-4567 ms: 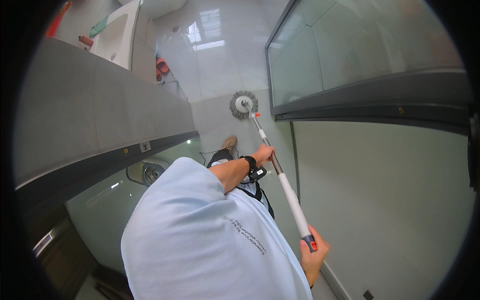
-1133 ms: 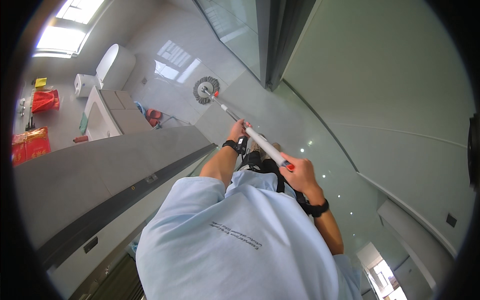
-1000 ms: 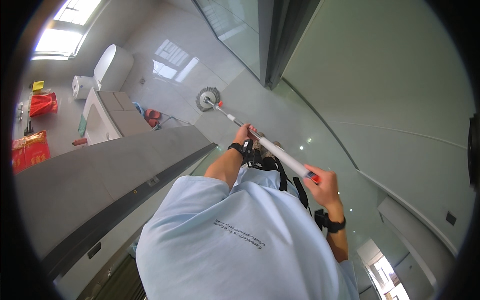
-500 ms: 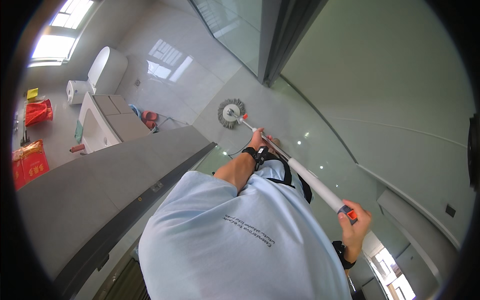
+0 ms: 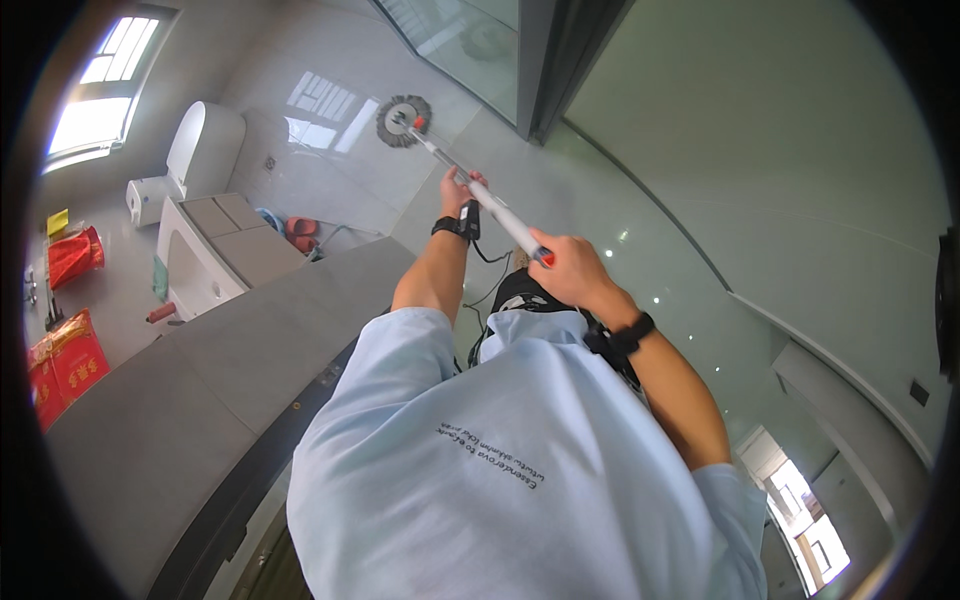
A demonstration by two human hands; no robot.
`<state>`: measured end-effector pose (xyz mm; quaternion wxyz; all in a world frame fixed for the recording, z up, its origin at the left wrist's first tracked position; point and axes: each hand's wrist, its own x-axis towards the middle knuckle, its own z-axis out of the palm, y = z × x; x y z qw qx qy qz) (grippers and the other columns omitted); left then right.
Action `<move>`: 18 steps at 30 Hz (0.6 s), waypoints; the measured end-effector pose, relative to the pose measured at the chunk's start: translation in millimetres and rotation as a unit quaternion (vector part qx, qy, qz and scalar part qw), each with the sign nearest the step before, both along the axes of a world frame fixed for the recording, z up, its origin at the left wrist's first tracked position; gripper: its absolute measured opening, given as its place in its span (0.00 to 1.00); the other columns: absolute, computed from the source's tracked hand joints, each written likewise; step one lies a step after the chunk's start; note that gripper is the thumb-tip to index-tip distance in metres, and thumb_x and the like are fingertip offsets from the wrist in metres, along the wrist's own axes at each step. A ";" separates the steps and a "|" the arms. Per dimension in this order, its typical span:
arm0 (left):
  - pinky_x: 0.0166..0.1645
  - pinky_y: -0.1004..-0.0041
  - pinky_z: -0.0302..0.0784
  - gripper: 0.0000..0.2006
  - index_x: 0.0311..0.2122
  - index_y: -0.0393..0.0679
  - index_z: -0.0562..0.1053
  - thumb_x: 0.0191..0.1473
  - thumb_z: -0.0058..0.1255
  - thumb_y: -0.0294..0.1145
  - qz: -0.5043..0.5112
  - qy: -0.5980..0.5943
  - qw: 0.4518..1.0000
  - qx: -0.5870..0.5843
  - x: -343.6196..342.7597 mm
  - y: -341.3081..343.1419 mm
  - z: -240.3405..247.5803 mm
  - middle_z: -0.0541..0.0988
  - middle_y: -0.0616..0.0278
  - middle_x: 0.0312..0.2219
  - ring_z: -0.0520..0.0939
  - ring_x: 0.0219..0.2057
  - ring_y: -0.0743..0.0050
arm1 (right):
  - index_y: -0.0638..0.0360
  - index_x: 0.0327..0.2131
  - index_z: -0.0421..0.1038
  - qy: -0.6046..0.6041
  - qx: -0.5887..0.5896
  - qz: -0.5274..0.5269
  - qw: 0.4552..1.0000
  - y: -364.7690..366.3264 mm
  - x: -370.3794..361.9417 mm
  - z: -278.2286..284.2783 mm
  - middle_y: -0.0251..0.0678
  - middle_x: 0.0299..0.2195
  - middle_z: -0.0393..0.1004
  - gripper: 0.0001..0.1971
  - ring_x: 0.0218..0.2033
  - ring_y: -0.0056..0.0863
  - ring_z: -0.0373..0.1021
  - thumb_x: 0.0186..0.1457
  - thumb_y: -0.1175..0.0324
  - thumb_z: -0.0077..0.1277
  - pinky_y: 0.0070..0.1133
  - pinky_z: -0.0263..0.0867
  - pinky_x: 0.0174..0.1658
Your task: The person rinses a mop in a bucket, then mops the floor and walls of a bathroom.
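Note:
A round mop (image 5: 508, 218) with a long white pole reaches away from me toward the upper left. Its grey fringed head (image 5: 403, 121) lies on the pale tiled floor just inside the bathroom. Halfway along the pole, my left hand (image 5: 462, 187) is closed round the shaft. My right hand (image 5: 573, 268) grips the top end, beside an orange-red piece on the handle. Dark bands circle both wrists, and a thin black cable hangs near the left one.
A glass door with a dark frame (image 5: 545, 75) stands at the upper right. To the left are a toilet (image 5: 205, 150), a washbasin cabinet (image 5: 225, 235) and red slippers (image 5: 301, 233). A grey wall end (image 5: 230, 360) juts out at my left; red bags (image 5: 68, 360) lie beyond.
Both hands have pushed the mop forward and to the left, so its head has slid farther into the bathroom. My right hand has come up from low at the right.

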<state>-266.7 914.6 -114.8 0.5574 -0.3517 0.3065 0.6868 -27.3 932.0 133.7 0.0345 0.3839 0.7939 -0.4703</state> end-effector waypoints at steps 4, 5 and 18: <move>0.31 0.69 0.70 0.14 0.32 0.37 0.57 0.54 0.39 0.40 0.010 0.015 1.000 0.007 -21.1 -28.1 -1.7 0.67 0.59 0.23 0.71 0.24 0.66 | 0.58 0.47 0.66 0.005 0.011 0.020 1.000 -11.4 -23.2 -34.7 0.49 0.20 0.71 0.25 0.24 0.47 0.69 0.40 0.66 0.46 0.33 0.65 0.29; 0.31 0.69 0.70 0.14 0.32 0.37 0.57 0.54 0.39 0.40 0.011 0.017 1.000 0.004 -22.4 -34.2 -2.9 0.67 0.59 0.23 0.71 0.24 0.66 | 0.57 0.47 0.67 -0.001 0.027 0.034 0.999 -15.8 -24.0 -35.3 0.49 0.21 0.71 0.25 0.25 0.47 0.69 0.40 0.67 0.46 0.34 0.65 0.29; 0.29 0.65 0.70 0.06 0.25 0.40 0.59 0.53 0.37 0.24 -0.143 0.034 0.973 -0.180 68.1 -48.6 -21.6 0.62 0.62 0.15 0.67 0.17 0.70 | 0.59 0.44 0.70 -0.064 -0.031 0.040 0.997 0.3 106.0 74.3 0.47 0.19 0.71 0.24 0.22 0.44 0.69 0.37 0.68 0.48 0.31 0.65 0.28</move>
